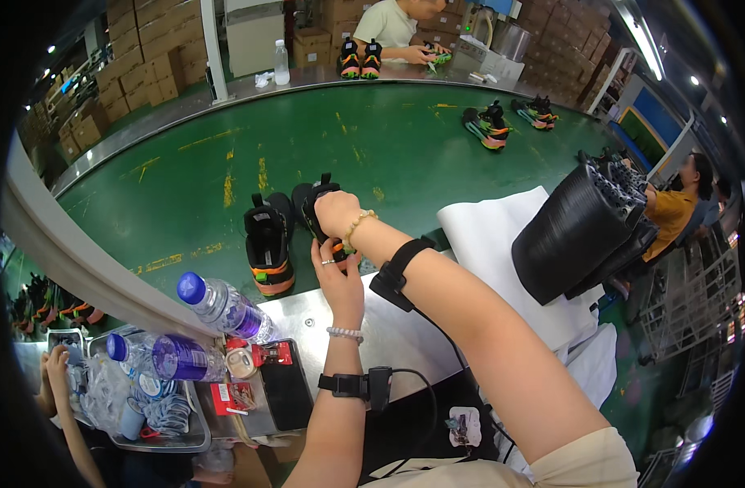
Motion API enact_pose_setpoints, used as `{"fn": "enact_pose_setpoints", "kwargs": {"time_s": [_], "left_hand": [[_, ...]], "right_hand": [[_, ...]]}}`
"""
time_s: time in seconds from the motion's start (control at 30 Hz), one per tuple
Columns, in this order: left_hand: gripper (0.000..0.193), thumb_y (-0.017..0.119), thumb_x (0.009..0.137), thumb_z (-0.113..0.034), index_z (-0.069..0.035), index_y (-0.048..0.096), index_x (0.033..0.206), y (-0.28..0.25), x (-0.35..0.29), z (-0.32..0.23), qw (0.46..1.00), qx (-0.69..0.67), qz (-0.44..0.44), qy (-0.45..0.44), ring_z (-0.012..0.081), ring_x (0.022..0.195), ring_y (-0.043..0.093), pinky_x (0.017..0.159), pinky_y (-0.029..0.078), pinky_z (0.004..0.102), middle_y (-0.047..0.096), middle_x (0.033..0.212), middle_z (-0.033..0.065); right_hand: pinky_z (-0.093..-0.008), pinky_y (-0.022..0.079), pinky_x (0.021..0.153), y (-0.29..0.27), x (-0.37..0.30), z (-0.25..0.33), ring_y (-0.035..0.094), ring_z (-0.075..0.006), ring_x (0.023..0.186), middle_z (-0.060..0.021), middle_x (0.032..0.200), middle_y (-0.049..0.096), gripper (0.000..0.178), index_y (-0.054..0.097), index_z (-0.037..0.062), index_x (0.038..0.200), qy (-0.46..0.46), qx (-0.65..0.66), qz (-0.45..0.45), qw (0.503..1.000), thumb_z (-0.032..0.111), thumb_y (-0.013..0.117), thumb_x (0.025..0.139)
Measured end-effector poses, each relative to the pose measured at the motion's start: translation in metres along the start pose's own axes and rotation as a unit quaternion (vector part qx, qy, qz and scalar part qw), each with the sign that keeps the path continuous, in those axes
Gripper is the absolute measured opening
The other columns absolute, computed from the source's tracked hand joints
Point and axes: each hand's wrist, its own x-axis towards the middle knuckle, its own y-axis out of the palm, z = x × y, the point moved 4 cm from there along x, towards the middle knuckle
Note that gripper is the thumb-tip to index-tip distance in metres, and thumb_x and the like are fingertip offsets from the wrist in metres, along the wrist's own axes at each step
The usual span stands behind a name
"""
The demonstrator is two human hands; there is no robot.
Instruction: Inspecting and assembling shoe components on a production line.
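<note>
Two black sneakers with orange and green soles stand side by side on the green conveyor belt before me. The left sneaker (pixel 268 244) faces away, its heel toward me and its opening bare. Around the heel end of the right sneaker (pixel 306 200), my left hand (pixel 337 275) is closed, thumb and fingers on its side. My right hand (pixel 337 213) is curled into a fist over that sneaker's opening. Its fingertips are hidden, so whatever they grip does not show.
Two capped water bottles (pixel 234 307) stand at left beside a metal tray (pixel 195 439) of small parts. A black roll (pixel 555 236) lies on white sheets (pixel 478 224) at right. Across the belt (pixel 185 179), a person (pixel 393 32) handles a shoe. More sneakers (pixel 488 126) sit farther along.
</note>
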Motion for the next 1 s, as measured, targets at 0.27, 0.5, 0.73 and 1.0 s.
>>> {"fn": "enact_pose_setpoints", "kwargs": {"time_s": [0.27, 0.5, 0.73, 1.0], "left_hand": [[0.040, 0.065, 0.078, -0.004, -0.002, 0.049, 0.115, 0.000, 0.009, -0.012, 0.999, -0.013, -0.024, 0.032, 0.0294, 0.106, 0.055, 0.086, 0.048, 0.0353, 0.032, 0.138, 0.0197], [0.063, 0.061, 0.079, -0.007, -0.008, 0.038, 0.137, -0.031, -0.003, -0.040, 0.929, 0.296, -0.188, 0.121, 0.0404, 0.139, 0.014, 0.112, 0.015, 0.0502, 0.011, 0.152, 0.0188], [0.092, 0.077, 0.067, -0.040, -0.023, 0.030, 0.145, -0.052, 0.014, -0.012, 0.897, 0.355, -0.260, 0.035, 0.0469, 0.139, 0.004, 0.107, 0.015, 0.0623, 0.003, 0.153, 0.0221], [0.049, 0.062, 0.086, -0.033, -0.001, 0.056, 0.123, -0.056, 0.054, 0.020, 0.880, 0.441, -0.159, 0.072, 0.0458, 0.136, 0.010, 0.109, 0.018, 0.0528, 0.031, 0.146, 0.0219]], "right_hand": [[-0.0345, 0.055, 0.074, -0.004, 0.008, -0.008, 0.067, -0.0247, 0.089, -0.0114, 0.092, 0.070, 0.015, 0.072, 0.0093, 0.088, 0.050, 0.072, -0.040, 0.995, 0.013, 0.062, 0.076], [-0.0342, 0.049, 0.064, 0.023, -0.098, -0.034, 0.064, -0.0237, 0.070, -0.0106, 0.083, 0.068, 0.021, 0.060, 0.0040, 0.099, 0.109, 0.531, -0.363, 0.758, 0.020, 0.058, 0.085], [-0.0281, 0.047, 0.059, 0.082, -0.202, -0.059, 0.060, -0.0129, 0.064, -0.0072, 0.070, 0.065, 0.027, 0.059, 0.0003, 0.104, 0.170, 0.698, -0.100, 0.688, 0.023, 0.055, 0.090], [-0.0340, 0.047, 0.059, 0.090, -0.222, -0.057, 0.059, -0.0200, 0.059, -0.0096, 0.066, 0.063, 0.027, 0.063, 0.0047, 0.094, 0.150, 0.600, -0.176, 0.766, 0.030, 0.054, 0.089]]}}
